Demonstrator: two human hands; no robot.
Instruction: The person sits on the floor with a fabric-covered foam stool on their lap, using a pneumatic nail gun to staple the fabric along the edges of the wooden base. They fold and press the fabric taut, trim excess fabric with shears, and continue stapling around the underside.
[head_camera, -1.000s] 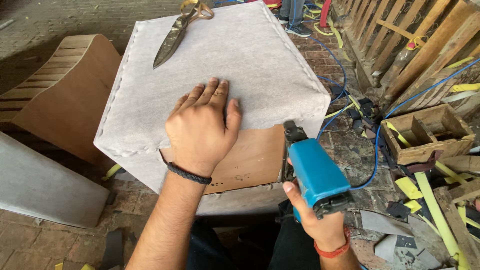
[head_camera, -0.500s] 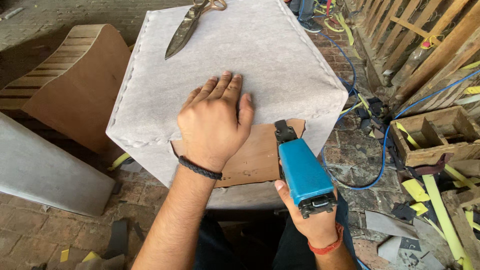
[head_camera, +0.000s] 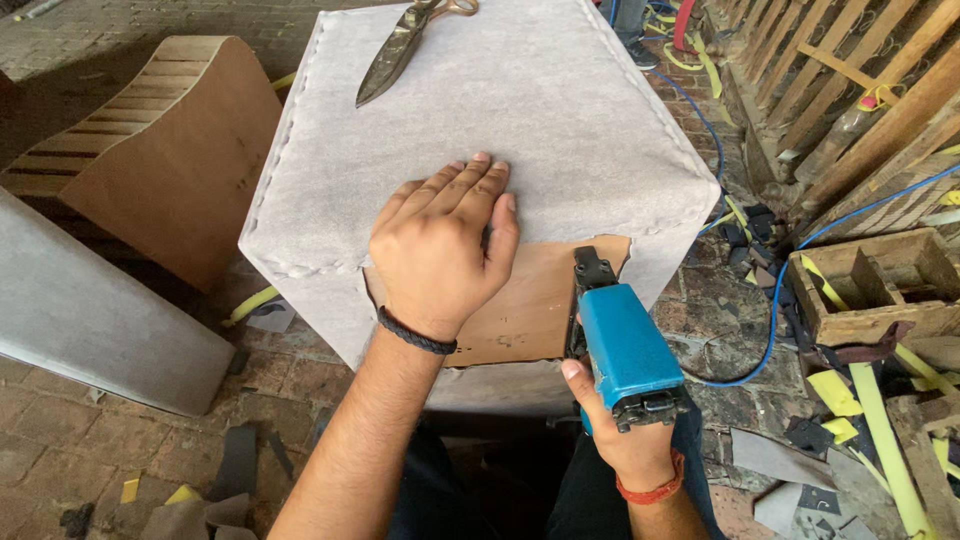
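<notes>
pressing my flat, open left hand on the soft, limp grey fabric over the stiff hexagonal plywood box, my right hand gripping the heavy blue staple gun by its handle.

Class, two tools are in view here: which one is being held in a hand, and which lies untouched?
The blue staple gun is gripped by the right hand, nose at the exposed brown board. The scissors lie untouched on the grey fabric, beyond the left hand.

No packages, labels, signs or screens visible.
</notes>
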